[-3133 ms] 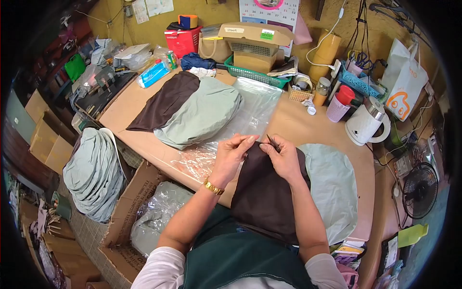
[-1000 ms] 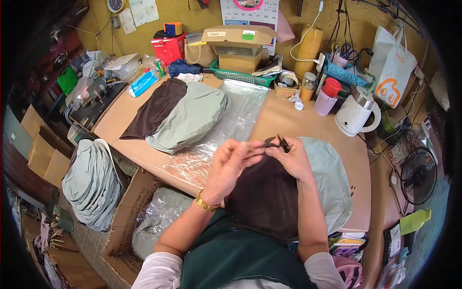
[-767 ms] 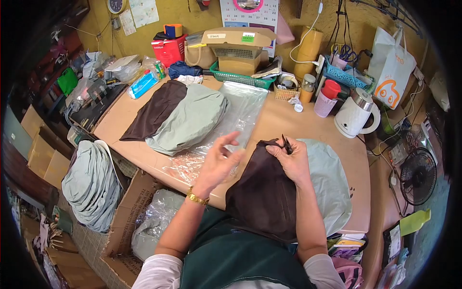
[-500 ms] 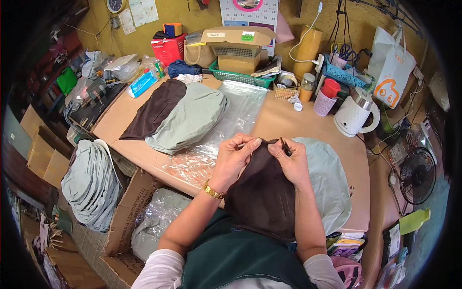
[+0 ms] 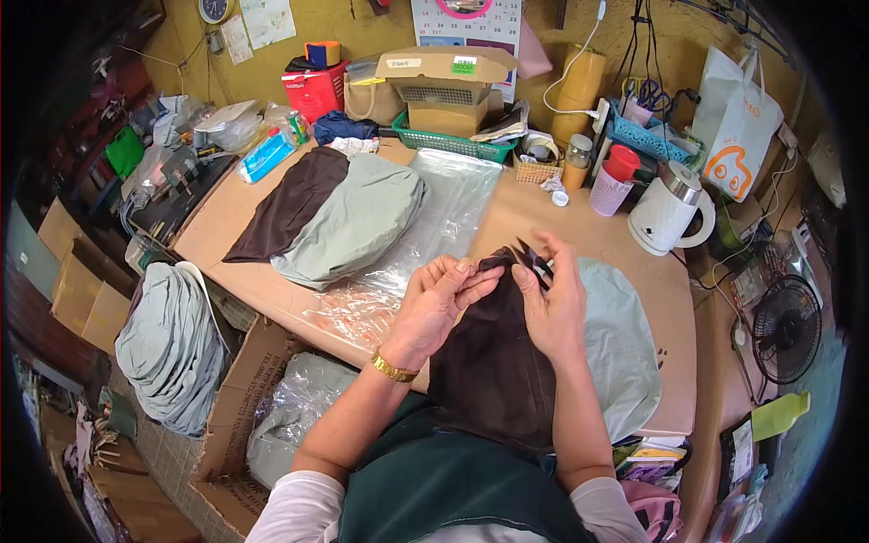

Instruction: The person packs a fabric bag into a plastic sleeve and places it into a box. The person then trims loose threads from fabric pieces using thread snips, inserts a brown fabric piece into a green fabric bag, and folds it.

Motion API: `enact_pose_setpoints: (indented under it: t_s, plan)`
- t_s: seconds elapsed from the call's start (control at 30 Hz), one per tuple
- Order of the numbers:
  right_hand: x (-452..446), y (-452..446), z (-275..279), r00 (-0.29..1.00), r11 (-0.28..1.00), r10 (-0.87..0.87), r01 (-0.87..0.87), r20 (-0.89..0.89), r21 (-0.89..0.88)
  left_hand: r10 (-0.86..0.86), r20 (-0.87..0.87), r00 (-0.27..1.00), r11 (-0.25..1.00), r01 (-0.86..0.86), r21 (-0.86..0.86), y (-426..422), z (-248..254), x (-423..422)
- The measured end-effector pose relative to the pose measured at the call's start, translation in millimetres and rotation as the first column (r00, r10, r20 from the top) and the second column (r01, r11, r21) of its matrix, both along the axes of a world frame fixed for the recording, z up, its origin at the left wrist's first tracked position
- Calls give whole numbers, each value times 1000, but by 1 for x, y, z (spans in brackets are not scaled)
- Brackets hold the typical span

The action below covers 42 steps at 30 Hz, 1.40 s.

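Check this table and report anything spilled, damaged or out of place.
Nothing looks clearly damaged. Odd, though: a few dark specks mark the plain brown tabletop just right of the nearer pale-green fabric, too small to identify.

“GOOD” on green box label point(image 5: 463, 65), “TEL” on carton point(image 5: 237, 407), “29” on calendar point(image 5: 484, 30)

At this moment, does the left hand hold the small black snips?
No, the small black snips are in the right hand, while the left hand pinches the edge of the dark brown cloth.
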State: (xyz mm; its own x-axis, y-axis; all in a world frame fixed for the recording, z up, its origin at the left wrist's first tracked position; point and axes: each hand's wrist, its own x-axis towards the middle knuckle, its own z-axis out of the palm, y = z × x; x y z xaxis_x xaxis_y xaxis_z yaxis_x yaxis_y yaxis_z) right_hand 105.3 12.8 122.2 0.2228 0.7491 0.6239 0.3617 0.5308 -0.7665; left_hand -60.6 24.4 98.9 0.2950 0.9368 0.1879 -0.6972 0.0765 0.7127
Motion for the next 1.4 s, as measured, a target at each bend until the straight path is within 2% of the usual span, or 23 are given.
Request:
enact_pose_setpoints:
  t_s: [0.03, 0.07, 0.1, 0.17, 0.2, 0.5, 0.57, 0.63, 0.7, 0.9, 1.03, 1.07, 1.1, 1.13, 1.17, 1.2, 1.23, 1.27, 1.3, 1.33, 1.4]
  plan:
    - [3, -7, 7, 969, 995, -81, 63, 235, 82, 9, -15, 1000, 1000, -9, 1, 0, 2, 0]
    - [4, -14, 12, 877, 979, -174, 104, 448, 176, 11, -13, 1000, 1000, -11, 0, 0, 1, 1]
    - [4, -18, 16, 877, 979, -172, 103, 449, 174, 24, -17, 1000, 1000, -24, 0, 0, 0, 2]
    - [0, -24, 21, 731, 930, -319, 120, 603, 346, 35, -21, 999, 999, -35, -1, 0, -1, 4]
    - [0, -23, 21, 701, 908, -355, 100, 619, 408, 47, -40, 998, 999, -47, 10, 0, -2, 5]
    - [-3, -19, 24, 606, 879, -405, 52, 685, 473, 118, -132, 984, 993, -113, 45, -5, -1, 11]
    - [-2, -16, 21, 632, 892, -378, 52, 676, 449, 127, -156, 980, 991, -120, 52, -5, -2, 11]
    - [-1, -17, 21, 658, 903, -353, 53, 665, 427, 102, -95, 990, 994, -98, 49, -4, -3, 11]
    - [0, -19, 26, 738, 915, -313, 67, 597, 398, 102, -83, 991, 994, -98, 49, -3, 1, 9]
    - [-2, -21, 23, 696, 906, -330, 45, 637, 420, 95, -86, 992, 995, -91, 47, -6, 2, 11]
    - [-1, -17, 17, 716, 911, -299, 19, 630, 412, 87, -102, 991, 994, -81, 68, -10, 2, 13]
    - [-4, -14, 18, 868, 942, -169, 2, 468, 336, 87, -102, 991, 994, -80, 71, -11, 3, 12]
    - [-6, -11, 20, 963, 964, -39, -34, 267, 265, 73, -81, 994, 996, -69, 57, -12, 5, 11]
    - [-1, -3, 18, 963, 962, -41, -33, 267, 269, 59, -59, 997, 997, -56, 44, -12, 6, 10]
    - [10, 7, 11, 970, 984, 169, -177, 177, 30, 59, -56, 997, 997, -56, 47, -11, 6, 9]
    - [16, 15, 3, 937, 922, 347, -334, 37, -195, 60, -58, 997, 997, -58, 48, -10, 3, 8]
    - [17, 19, -8, 938, 923, 344, -331, 36, -196, 60, -61, 996, 997, -57, 49, -9, 1, 6]
    - [18, 24, -18, 931, 905, 359, -366, -73, -215, 58, -61, 996, 997, -55, 52, -6, -1, 1]
    - [19, 30, -26, 912, 886, 369, -404, -180, -229, 219, -104, 970, 976, -217, 27, -1, -4, -10]
    - [21, 33, -31, 911, 900, 362, -397, -197, -181, 370, -154, 916, 928, -373, 6, 5, -10, -24]
    - [24, 35, -36, 914, 902, 346, -386, -213, -191, 503, -229, 833, 843, -532, -82, 23, -37, -68]
